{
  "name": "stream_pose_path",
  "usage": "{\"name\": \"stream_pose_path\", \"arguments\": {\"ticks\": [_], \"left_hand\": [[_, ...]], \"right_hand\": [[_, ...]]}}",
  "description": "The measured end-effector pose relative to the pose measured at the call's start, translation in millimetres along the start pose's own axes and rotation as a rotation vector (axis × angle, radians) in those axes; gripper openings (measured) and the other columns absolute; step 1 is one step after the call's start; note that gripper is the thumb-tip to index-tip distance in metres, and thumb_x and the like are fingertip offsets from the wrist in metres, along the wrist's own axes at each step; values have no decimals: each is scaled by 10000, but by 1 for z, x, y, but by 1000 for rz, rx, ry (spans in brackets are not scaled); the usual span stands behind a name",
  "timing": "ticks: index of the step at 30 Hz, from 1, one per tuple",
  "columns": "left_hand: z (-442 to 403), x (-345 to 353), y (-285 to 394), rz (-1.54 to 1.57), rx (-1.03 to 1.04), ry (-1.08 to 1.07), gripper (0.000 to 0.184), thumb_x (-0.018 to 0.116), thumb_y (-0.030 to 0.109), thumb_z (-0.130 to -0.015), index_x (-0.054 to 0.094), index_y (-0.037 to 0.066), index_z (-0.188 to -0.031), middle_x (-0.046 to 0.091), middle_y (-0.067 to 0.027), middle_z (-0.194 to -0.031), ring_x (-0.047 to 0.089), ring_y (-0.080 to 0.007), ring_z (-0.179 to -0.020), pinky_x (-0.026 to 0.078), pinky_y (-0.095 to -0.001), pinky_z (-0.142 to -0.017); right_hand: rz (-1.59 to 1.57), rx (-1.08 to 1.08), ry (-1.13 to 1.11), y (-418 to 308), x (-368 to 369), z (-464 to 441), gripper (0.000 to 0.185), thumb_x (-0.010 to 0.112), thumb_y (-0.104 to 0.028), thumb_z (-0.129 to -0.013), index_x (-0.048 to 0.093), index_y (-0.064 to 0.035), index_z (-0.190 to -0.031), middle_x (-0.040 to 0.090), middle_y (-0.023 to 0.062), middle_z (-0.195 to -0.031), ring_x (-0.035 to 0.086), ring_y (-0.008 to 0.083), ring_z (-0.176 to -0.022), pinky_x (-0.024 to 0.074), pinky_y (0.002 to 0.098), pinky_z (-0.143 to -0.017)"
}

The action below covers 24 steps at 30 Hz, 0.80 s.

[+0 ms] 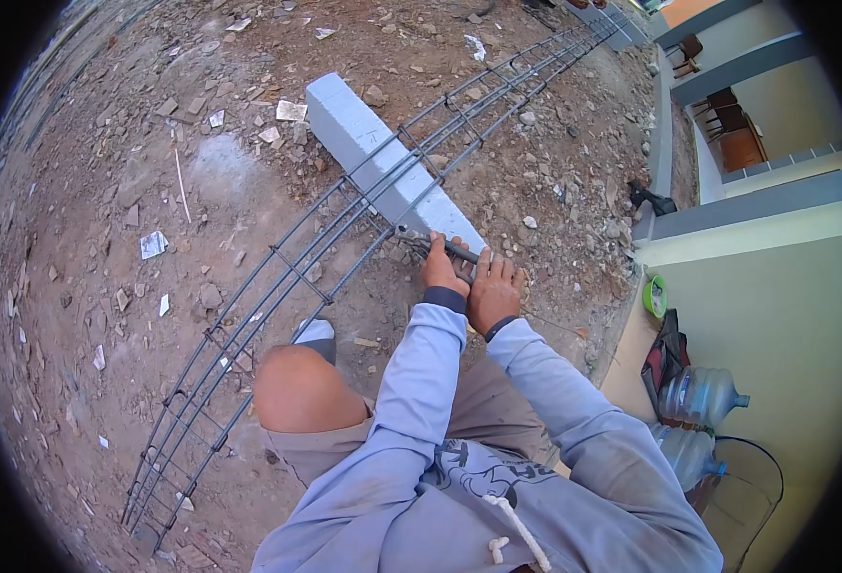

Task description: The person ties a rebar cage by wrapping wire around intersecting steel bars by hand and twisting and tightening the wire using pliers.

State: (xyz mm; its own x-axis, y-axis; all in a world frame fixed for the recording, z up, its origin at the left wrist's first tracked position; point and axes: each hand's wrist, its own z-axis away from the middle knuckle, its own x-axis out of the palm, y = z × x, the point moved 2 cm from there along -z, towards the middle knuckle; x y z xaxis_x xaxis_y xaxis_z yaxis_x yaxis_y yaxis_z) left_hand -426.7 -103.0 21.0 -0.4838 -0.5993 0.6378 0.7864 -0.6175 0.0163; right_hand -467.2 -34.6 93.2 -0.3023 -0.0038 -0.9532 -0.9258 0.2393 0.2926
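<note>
A long rebar cage (292,265) of thin steel bars and stirrups runs diagonally across the ground. Beneath its middle lies a pale grey-white block (363,134), which props the bars up. My left hand (445,269) is closed around a pair of dark pincers (461,252), whose jaws meet the cage's near bar by a stirrup. Just to the right, my right hand (495,291) has its fingers bent over the handle end of the same pincers, close to the block's near end. What the jaws grip is too small to make out.
Rubble and tile shards cover the dirt. Another block (621,33) supports the cage's far end. Along the house wall on the right are a green bowl (656,296), a dark bag (666,349) and large water bottles (703,396). My bent knee (306,387) is beside the cage.
</note>
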Motion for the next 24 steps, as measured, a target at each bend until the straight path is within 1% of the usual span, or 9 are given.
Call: {"name": "stream_pose_path", "arguments": {"ticks": [1, 4, 5, 11, 14, 17, 20, 23, 24], "left_hand": [[-2, -1, -3, 18, -3, 42, 340, 544, 422, -908, 513, 149, -1109, 581, -49, -972, 555, -212, -931, 458, -407, -805], [-8, -3, -5, 15, 24, 15, 315, 534, 402, -918, 512, 130, -1074, 561, -51, -946, 539, -212, -881, 461, -388, -771], [-10, -4, -6, 23, 33, 6, 337, 553, 397, -909, 511, 106, -1074, 544, -55, -905, 525, -211, -849, 462, -370, -743], [-7, -4, -1, -94, 55, -28, 394, 637, 417, -850, 493, 95, -1026, 517, -48, -854, 525, -199, -836, 466, -358, -750], [0, -2, 3, -123, 86, -48, 434, 664, 447, -820, 480, 106, -1015, 531, -60, -896, 538, -201, -868, 469, -353, -759], [0, -10, 3, -125, 90, -127, 495, 664, 481, -808, 478, 96, -1058, 539, -75, -939, 549, -209, -888, 472, -362, -766], [-6, -25, 6, -109, 59, -273, 561, 650, 507, -808, 476, 97, -1149, 565, -82, -1012, 563, -213, -935, 476, -381, -797], [6, -24, 14, 1, 44, -443, 550, 624, 491, -832, 476, 132, -1222, 577, -81, -1098, 569, -213, -992, 477, -405, -836], [6, -24, 14, 7, 54, -441, 524, 617, 475, -841, 483, 145, -1225, 578, -78, -1116, 569, -212, -1007, 476, -407, -846]], "right_hand": [[-11, 41, 31, -2, 8, -2, 603, 631, -201, -721, 433, 45, -1235, 506, 229, -1154, 503, 389, -1059, 376, 478, -932], [-196, 123, -395, 4, 6, -16, 435, 583, -253, -773, 503, 19, -1103, 538, 215, -1110, 526, 361, -1074, 399, 485, -905], [-213, 90, -325, 7, 5, -17, 328, 579, -232, -774, 512, 7, -989, 562, 223, -1049, 560, 378, -1005, 439, 469, -863], [-307, 61, -603, 19, 10, -36, 354, 537, -219, -779, 533, 27, -1032, 610, 261, -1005, 607, 396, -953, 475, 456, -850], [-329, -4, -583, 25, 29, -37, 339, 575, -253, -772, 565, 28, -961, 631, 272, -926, 629, 392, -882, 484, 469, -806], [-376, -88, -651, 24, 31, -40, 310, 560, -257, -779, 611, 25, -896, 638, 259, -884, 624, 403, -871, 480, 469, -813], [-359, -157, -799, 17, 17, -40, 310, 540, -233, -790, 628, 47, -890, 649, 242, -899, 647, 354, -848, 509, 407, -805], [-1018, 268, -1489, 25, -2, -48, 374, 613, -301, -786, 623, 54, -904, 653, 215, -861, 662, 297, -728, 535, 387, -715], [-1043, 288, -1502, 26, 2, -46, 390, 636, -321, -777, 620, 49, -898, 648, 199, -824, 658, 285, -693, 537, 389, -685]]}}
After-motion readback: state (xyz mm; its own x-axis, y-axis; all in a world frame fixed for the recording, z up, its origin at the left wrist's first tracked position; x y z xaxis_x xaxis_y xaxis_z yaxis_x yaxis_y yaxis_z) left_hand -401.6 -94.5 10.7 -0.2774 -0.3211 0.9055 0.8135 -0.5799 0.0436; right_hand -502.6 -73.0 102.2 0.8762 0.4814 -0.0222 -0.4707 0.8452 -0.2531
